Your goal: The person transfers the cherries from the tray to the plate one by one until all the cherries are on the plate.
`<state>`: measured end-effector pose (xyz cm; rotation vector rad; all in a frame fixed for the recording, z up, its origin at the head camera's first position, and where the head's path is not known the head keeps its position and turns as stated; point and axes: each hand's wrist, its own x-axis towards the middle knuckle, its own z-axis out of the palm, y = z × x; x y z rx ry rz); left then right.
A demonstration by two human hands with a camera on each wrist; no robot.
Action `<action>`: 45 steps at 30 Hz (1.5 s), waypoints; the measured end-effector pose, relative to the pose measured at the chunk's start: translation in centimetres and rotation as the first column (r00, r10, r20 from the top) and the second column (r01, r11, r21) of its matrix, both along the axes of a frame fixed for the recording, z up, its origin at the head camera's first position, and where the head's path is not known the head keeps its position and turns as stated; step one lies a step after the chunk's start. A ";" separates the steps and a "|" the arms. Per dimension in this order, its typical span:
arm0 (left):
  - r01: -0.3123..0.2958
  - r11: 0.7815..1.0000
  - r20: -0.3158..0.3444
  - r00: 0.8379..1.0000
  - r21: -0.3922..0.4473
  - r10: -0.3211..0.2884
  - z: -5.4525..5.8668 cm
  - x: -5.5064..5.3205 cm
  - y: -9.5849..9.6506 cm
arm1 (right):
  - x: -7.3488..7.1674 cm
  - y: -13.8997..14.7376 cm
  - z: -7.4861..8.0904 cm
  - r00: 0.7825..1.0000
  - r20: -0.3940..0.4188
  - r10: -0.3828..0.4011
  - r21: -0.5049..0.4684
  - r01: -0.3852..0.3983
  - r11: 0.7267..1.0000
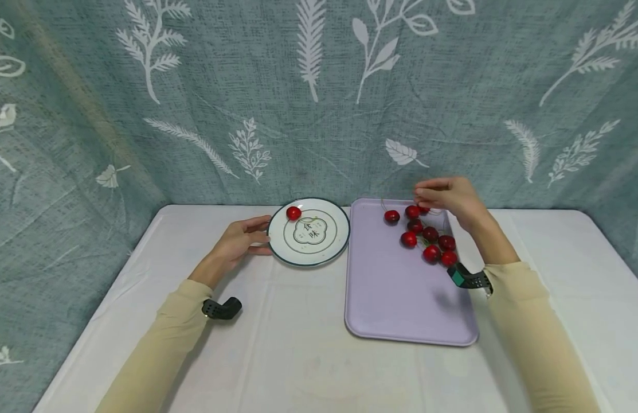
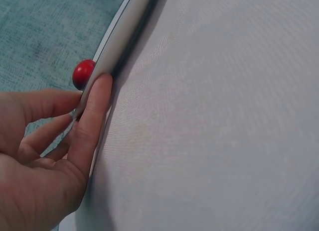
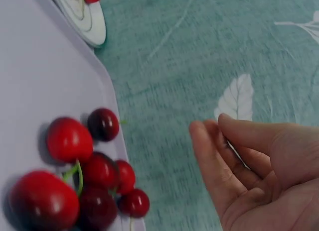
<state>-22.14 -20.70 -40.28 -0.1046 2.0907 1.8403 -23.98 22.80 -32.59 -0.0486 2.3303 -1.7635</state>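
my left hand (image 1: 235,245) pinched the glossy round plate (image 1: 321,252); my right hand (image 1: 455,198) hovered loose and empty.
smooth cherries (image 1: 430,234) crowded the lilac tray (image 1: 401,298) at far right, that hand half-covering one; another cherry (image 1: 293,213) sat plated; leaf-printed cloth (image 1: 308,155) hung beyond.

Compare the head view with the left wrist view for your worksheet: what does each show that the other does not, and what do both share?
Only the head view shows the purple tray, the group of cherries on it, the right hand above them, and the writing on the plate.

Only the left wrist view shows the plate's outer side close up, with a finger against it.

Both show the left hand holding the plate's edge, one cherry on the plate, the white tablecloth and the green curtain.
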 end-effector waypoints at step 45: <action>0.001 1.000 -0.015 1.000 0.013 0.000 -0.3 0.2 -0.1 | 0.9 6.4 -5.0 0.994 0.009 0.107 0.271 -0.105 0.957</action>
